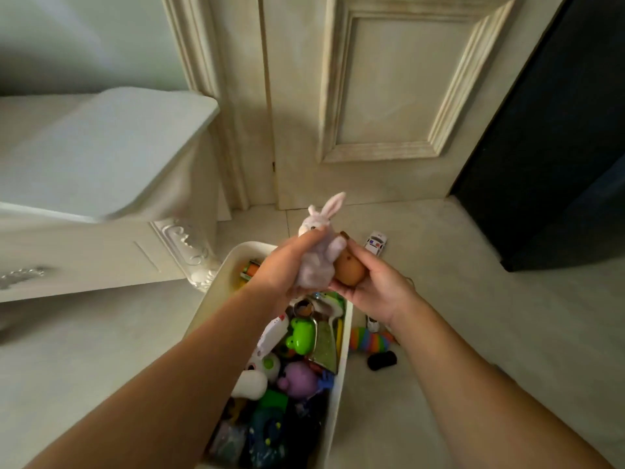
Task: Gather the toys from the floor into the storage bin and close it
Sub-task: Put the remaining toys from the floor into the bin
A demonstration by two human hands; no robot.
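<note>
1 pale bunny (pixel 317 264), L grip (pixel 287 265)

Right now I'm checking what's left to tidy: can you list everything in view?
storage bin: 1, white, open on floor, full of toys
frog toy: 1, green, in bin
purple toy: 1, purple, in bin
plush rabbit: 1, pale pink, held above bin
egg-shaped toy: 1, orange-brown, held beside rabbit
police car: 1, white, floor toward door
rainbow toy: 1, multicoloured, floor right of bin
black object: 1, black, floor right of bin
door: 1, cream, behind
cabinet: 1, white, left
left hand: grips plush rabbit
right hand: holds egg-shaped toy
</note>
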